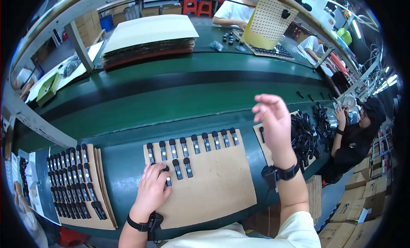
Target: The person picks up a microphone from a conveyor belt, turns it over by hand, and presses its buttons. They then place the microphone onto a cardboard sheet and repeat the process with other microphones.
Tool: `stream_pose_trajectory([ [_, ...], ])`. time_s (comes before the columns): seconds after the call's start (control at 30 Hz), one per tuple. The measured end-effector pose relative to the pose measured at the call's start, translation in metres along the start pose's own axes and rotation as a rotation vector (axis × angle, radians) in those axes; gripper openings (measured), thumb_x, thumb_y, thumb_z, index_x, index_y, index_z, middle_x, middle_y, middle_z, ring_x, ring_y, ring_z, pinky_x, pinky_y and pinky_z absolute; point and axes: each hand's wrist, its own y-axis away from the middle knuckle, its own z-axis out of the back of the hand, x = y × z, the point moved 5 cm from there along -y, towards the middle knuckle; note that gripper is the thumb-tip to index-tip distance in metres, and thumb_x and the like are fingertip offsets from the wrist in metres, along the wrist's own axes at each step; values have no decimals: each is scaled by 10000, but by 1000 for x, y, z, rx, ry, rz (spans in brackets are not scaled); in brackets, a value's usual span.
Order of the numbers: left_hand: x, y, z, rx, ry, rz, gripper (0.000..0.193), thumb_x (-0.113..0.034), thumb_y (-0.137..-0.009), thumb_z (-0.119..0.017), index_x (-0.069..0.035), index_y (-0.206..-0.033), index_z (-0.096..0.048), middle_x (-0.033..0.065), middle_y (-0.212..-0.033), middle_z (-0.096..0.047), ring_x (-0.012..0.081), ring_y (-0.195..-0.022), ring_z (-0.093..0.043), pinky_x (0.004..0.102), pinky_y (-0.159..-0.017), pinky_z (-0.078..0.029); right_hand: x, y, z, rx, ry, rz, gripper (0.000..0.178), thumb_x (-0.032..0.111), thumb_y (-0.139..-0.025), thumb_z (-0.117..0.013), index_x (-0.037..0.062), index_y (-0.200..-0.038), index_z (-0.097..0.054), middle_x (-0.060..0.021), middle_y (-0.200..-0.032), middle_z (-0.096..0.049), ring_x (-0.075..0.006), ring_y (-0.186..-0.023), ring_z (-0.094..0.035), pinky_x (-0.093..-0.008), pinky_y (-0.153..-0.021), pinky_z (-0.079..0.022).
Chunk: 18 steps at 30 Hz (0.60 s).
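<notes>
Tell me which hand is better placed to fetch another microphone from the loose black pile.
Your right hand, most likely: it is raised on the side of the pile of microphones, with nothing visible in it. Your left hand is farther away, its fingers over a microphone on the cardboard sheet.

Head cam, left unit of a side-by-side fisheye pair: upright, unmirrored. Looks down and forward from above the wearer; their pale shirt (213, 239) fills 6 o'clock. Close in on the left hand (153, 185) at 7 and right hand (275, 124) at 3. Green-topped bench (179, 107) crosses mid-frame. Reaches well beyond it: sheet stack (151, 34) at 11, ceiling tube (356, 29) at 2. Edges bow toward the rim.
</notes>
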Motion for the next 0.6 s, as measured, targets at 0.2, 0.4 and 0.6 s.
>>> stream_pose_trajectory([
  [0.2, 0, 3, 3, -3, 11, 10, 337, -22, -658, -719, -70, -973, -611, 135, -1200, -565, 329, -1223, -520, 528, -1115, -354, 17, -60, -1, -72, -409, 13, 257, 61, -944, -570, 6, -1193, -531, -155, -1254, -567, -242, -1107, -594, -329, -868, -502],
  [0.4, 6, 3, -4, -10, 4, 6, 343, -40, -660, -734, -76, -978, -609, 132, -1237, -558, 330, -1276, -487, 525, -1129, -337, 13, -98, -7, -183, -657, -17, 282, 65, -943, -579, 38, -1215, -511, -127, -1239, -573, -271, -1171, -553, -362, -951, -470],
  [0.6, 7, 3, -7, 25, 12, 1, 367, -73, -654, -764, -84, -987, -609, 121, -1260, -558, 330, -1292, -474, 522, -1135, -324, 10, -116, -10, -218, -791, -44, 250, 45, -928, -611, 86, -1159, -527, -105, -1231, -560, -256, -1145, -547, -386, -970, -454],
])
